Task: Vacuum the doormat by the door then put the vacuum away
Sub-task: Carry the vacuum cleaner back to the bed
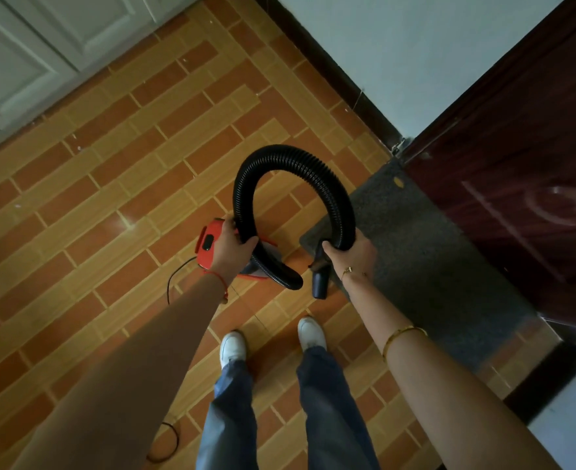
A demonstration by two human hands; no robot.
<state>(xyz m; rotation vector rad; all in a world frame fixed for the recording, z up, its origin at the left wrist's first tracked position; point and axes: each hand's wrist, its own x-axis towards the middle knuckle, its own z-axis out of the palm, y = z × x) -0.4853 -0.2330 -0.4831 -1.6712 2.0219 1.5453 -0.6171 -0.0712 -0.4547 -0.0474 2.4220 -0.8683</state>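
Left hand (pixel 229 247) fingers clamped on small orange plastic vacuum (pixel 208 244) (lifted off floor); right hand (pixel 349 254) fingers clamped on black ribbed hose (pixel 290 157); grey doormat (pixel 425 266) beside.

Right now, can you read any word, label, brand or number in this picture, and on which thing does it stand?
None can be read.
Red vacuum: a dark panel on top, no letters can be made out.
Black hose: no print shows.
Grey doormat: a small yellow mark near its far corner, too small to read.
Dark door: embossed pattern only, no text.
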